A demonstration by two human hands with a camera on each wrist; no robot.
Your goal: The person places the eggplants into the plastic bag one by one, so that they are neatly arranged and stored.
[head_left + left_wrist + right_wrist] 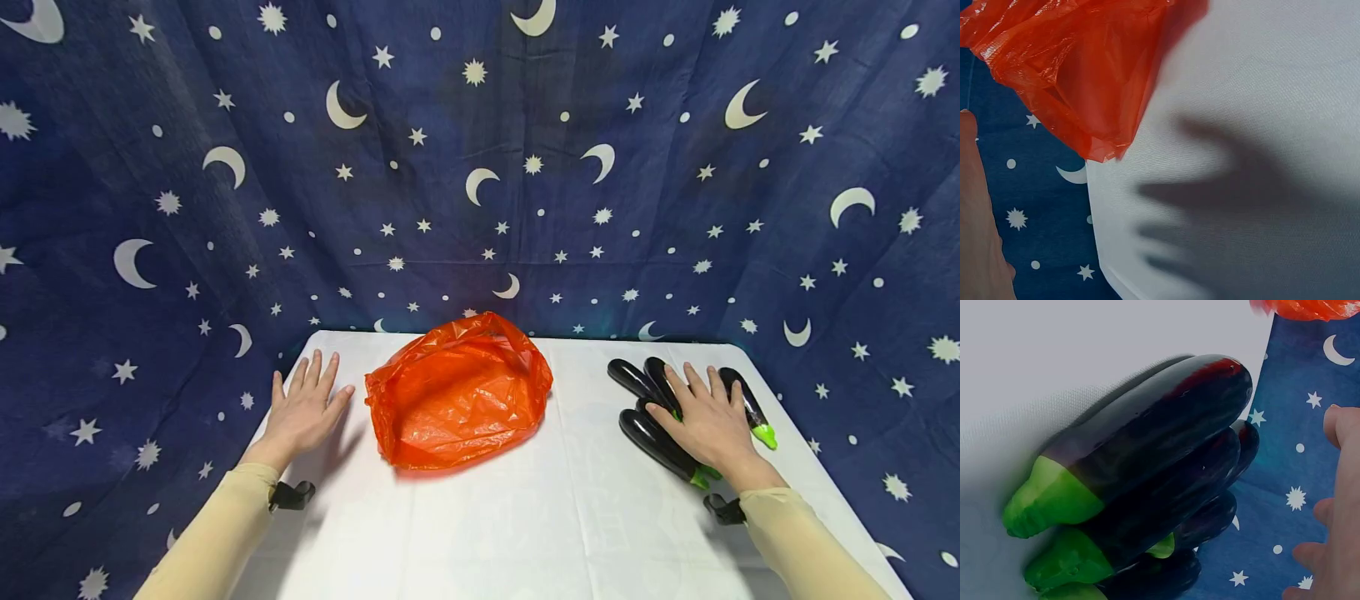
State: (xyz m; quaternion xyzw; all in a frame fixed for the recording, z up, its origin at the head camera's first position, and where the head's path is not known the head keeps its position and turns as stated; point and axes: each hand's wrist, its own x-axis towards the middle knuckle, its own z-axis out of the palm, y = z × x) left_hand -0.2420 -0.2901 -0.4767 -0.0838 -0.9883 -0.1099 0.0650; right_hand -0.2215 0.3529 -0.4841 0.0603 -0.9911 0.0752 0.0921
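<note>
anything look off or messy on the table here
Nothing stands out. The orange plastic bag sits crumpled but open and intact on the white table. The eggplants lie bunched together under the right hand; the left hand rests flat beside the bag.

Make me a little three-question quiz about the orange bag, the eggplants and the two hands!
1. True or false: the right hand lies on top of the eggplants.
2. Which colour are the eggplants' stem ends? A) red B) green C) white
3. Fill in: the orange bag sits between the left hand and the ____.

Key: 1. True: its straight fingers rest over them. 2. B, green. 3. Eggplants; the bag lies open on the white table, and the left hand rests flat beside it, apart from it.
</note>
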